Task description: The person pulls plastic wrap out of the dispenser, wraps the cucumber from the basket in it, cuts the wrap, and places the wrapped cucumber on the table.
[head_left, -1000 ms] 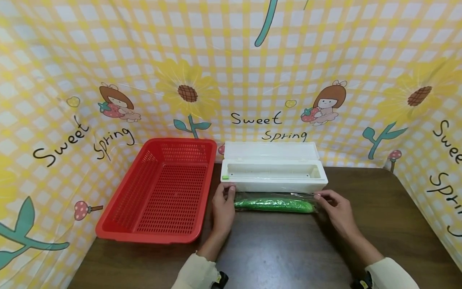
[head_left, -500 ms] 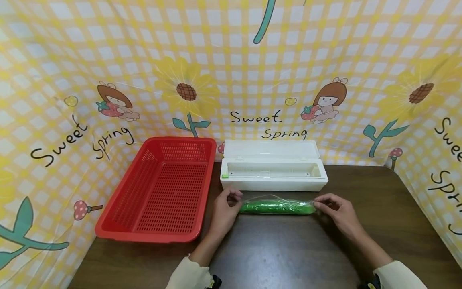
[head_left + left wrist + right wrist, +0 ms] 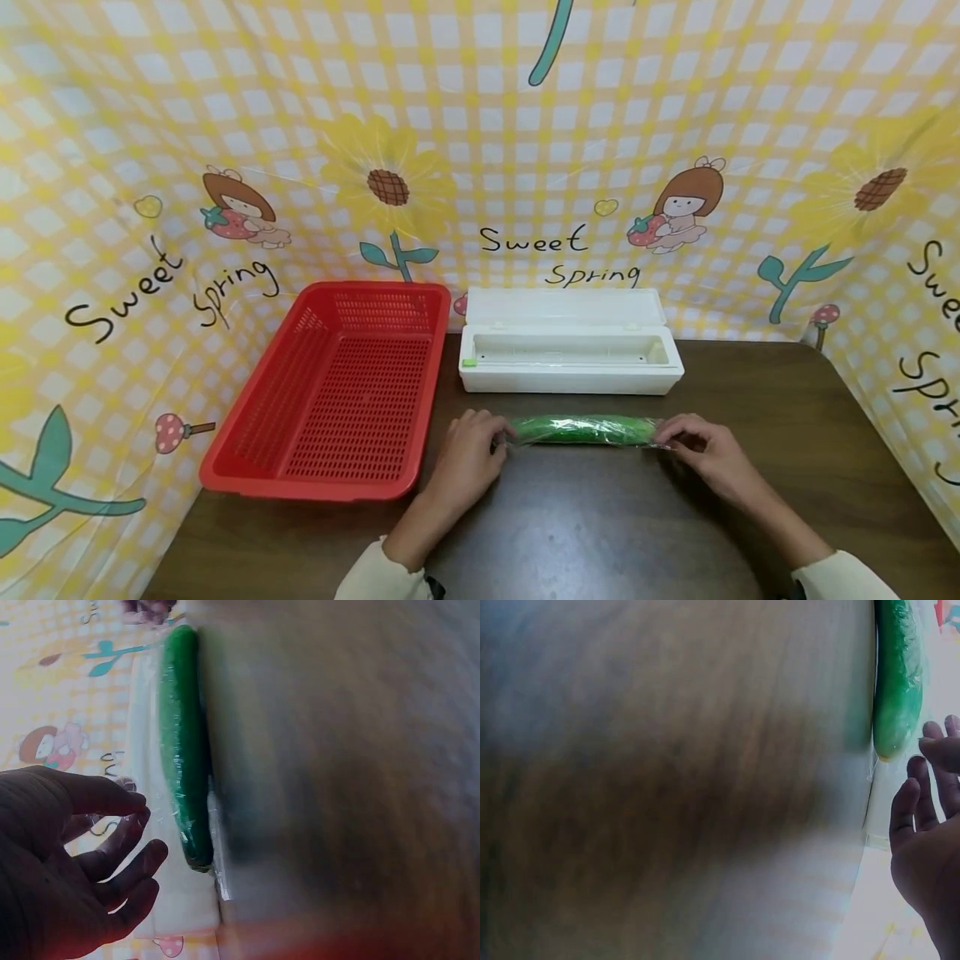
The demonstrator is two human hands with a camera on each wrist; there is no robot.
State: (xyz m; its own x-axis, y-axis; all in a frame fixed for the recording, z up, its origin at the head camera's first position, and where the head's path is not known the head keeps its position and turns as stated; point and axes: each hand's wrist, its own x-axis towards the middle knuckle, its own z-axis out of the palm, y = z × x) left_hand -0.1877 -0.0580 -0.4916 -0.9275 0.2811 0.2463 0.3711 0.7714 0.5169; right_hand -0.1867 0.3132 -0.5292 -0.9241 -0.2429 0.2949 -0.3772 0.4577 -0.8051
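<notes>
A green cucumber [image 3: 577, 429] lies crosswise on the table, wrapped in clear plastic wrap [image 3: 215, 862] that shines along its length. At its left end my left hand [image 3: 468, 458] pinches the wrap between thumb and forefinger, the other fingers bent. My right hand [image 3: 708, 454] pinches the wrap just past the cucumber's right end. Behind the cucumber stands a white plastic wrap dispenser box [image 3: 570, 382] with its lid [image 3: 562, 307] raised and a small green slider [image 3: 469, 362] at its left. In the right wrist view the right fingertips are partly cut off by the frame edge.
To the left a red perforated basket [image 3: 431, 408] stands close to the dispenser and my left hand. Dark wooden table [image 3: 570, 517] extends in front and to the right. A yellow checked cloth [image 3: 510, 125] hangs behind and at both sides.
The wrap that reached back toward the dispenser now lies over the cucumber. My left hand has come nearer and slightly right; the right hand has shifted a little nearer, still pinching the wrap.
</notes>
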